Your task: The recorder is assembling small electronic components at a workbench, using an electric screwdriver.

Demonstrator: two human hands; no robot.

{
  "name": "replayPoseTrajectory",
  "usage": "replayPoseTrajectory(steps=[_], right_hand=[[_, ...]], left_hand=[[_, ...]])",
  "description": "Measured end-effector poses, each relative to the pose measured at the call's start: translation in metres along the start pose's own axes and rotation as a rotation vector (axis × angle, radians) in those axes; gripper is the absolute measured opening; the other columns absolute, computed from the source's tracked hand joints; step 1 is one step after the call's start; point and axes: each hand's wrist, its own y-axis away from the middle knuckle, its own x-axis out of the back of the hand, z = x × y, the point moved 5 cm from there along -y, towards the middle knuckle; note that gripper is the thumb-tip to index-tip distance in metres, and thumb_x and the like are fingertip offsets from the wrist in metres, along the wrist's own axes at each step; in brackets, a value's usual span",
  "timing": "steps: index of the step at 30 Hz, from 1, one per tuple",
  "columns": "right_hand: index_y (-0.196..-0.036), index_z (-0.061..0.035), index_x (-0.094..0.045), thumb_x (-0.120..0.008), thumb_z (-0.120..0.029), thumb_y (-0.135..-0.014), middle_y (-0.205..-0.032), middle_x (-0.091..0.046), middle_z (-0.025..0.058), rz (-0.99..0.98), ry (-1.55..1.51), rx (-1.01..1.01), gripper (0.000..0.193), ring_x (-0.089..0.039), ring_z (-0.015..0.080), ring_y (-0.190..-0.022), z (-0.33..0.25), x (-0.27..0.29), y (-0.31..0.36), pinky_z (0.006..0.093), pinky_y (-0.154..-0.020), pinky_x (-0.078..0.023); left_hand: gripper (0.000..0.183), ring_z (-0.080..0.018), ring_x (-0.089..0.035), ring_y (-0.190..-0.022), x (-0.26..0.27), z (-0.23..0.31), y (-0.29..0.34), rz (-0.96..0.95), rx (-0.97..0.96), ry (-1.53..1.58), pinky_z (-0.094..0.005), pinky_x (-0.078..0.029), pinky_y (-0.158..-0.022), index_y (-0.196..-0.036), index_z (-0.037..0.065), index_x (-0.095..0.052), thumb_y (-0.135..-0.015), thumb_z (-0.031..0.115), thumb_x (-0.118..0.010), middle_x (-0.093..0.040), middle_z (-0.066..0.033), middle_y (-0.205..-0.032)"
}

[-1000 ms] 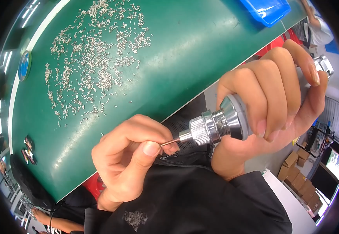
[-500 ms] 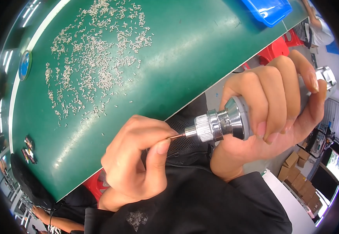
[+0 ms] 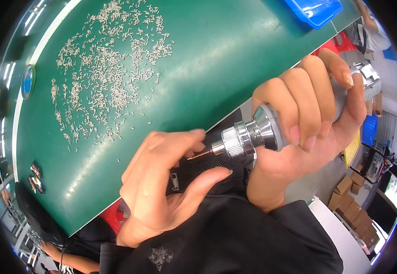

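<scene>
My right hand [image 3: 299, 114] is wrapped around a grey power tool with a ribbed chrome chuck [image 3: 244, 137] that points left. A thin copper-coloured pin [image 3: 198, 155] sticks out of the chuck's tip. My left hand [image 3: 162, 182] sits just left of the tip, fingers spread, with the index finger above the pin and the thumb below it; neither pinches it. Both hands hover over my dark-clothed lap, just off the near edge of the green mat [image 3: 217, 68]. Several small silvery pins [image 3: 111, 68] lie scattered across the mat's far left.
A blue plastic tray [image 3: 315, 9] stands at the mat's far right corner. A round blue disc [image 3: 27, 81] lies at the left rim, and small dark parts [image 3: 35, 179] sit near the left corner. Cardboard boxes [image 3: 349, 201] are stacked on the floor at right.
My left thumb and index finger pinched the pin at the chuck tip before; now they have opened and released it. The tool has shifted slightly right.
</scene>
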Motion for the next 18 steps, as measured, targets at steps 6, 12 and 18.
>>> replayPoseTrajectory(steps=[6,12,18], right_hand=[[-0.097,-0.0025,-0.053,-0.047,-0.024,-0.100,-0.056,-0.042,0.0003,0.043,0.032,0.061,0.022,-0.041,0.0118,-0.044,-0.007,0.004,-0.010,0.0291,-0.049,-0.039],[-0.093,-0.0061,-0.047,-0.045,-0.022,-0.101,-0.054,-0.038,0.0001,0.252,0.091,0.160,0.018,-0.039,0.0116,-0.042,-0.009,0.039,-0.020,0.0291,-0.047,-0.039],[-0.091,-0.0074,-0.047,-0.045,-0.022,-0.100,-0.054,-0.039,0.0008,0.358,0.017,0.125,0.017,-0.040,0.0125,-0.041,-0.007,0.047,-0.025,0.0300,-0.046,-0.040]], left_hand=[[0.034,-0.0152,-0.060,-0.063,0.041,-0.010,0.006,0.153,0.047,-0.063,-0.0252,-0.047,-0.057,-0.102,-0.002,-0.054,-0.079,-0.001,-0.079,-0.066,-0.0111,-0.075],[0.017,-0.0264,-0.062,-0.063,0.078,-0.019,-0.032,-0.021,-0.090,-0.495,-0.0325,-0.049,-0.058,-0.080,0.000,-0.061,-0.073,-0.011,-0.071,-0.064,-0.0115,-0.074],[0.016,-0.0196,-0.066,-0.073,0.099,-0.044,-0.138,-0.053,0.043,-0.405,-0.0283,-0.052,-0.068,-0.098,-0.003,-0.064,-0.088,-0.010,-0.055,-0.067,-0.0125,-0.080]])
